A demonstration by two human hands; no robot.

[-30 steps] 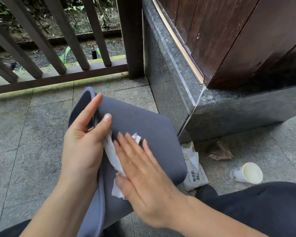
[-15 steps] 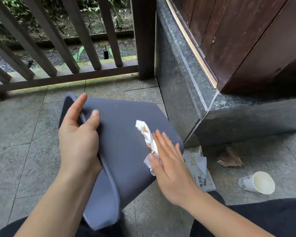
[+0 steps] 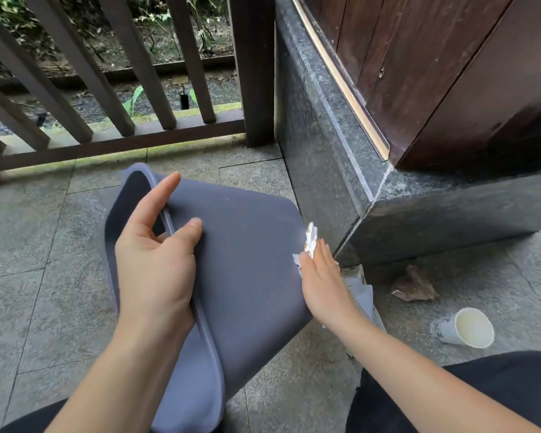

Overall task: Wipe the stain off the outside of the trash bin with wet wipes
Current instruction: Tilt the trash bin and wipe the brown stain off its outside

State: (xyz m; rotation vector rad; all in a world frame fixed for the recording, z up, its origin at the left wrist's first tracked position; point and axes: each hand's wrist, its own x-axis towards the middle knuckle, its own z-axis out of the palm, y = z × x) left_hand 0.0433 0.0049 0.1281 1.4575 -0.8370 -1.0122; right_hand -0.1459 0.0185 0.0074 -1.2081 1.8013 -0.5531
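Note:
A grey-blue trash bin [image 3: 250,270] lies tipped on its side over the stone floor, its open mouth facing left. My left hand [image 3: 155,260] grips the bin's rim, thumb on the outer wall and fingers inside the opening. My right hand [image 3: 320,276] rests flat against the bin's right edge, near its base. It presses a crumpled white wet wipe [image 3: 310,242] with brownish smears against that edge. The broad upper wall of the bin looks smooth and free of marks.
A wet wipe pack [image 3: 361,289] lies on the floor behind my right hand. A crumpled brown wrapper [image 3: 414,284] and a tipped paper cup [image 3: 464,329] lie further right. A dark stone plinth [image 3: 325,151] rises behind, a wooden railing [image 3: 107,89] to the left.
My right hand has slid the wipe from the bin's middle wall across to its far right edge. The left hand kept its hold on the rim while the bin turned slightly.

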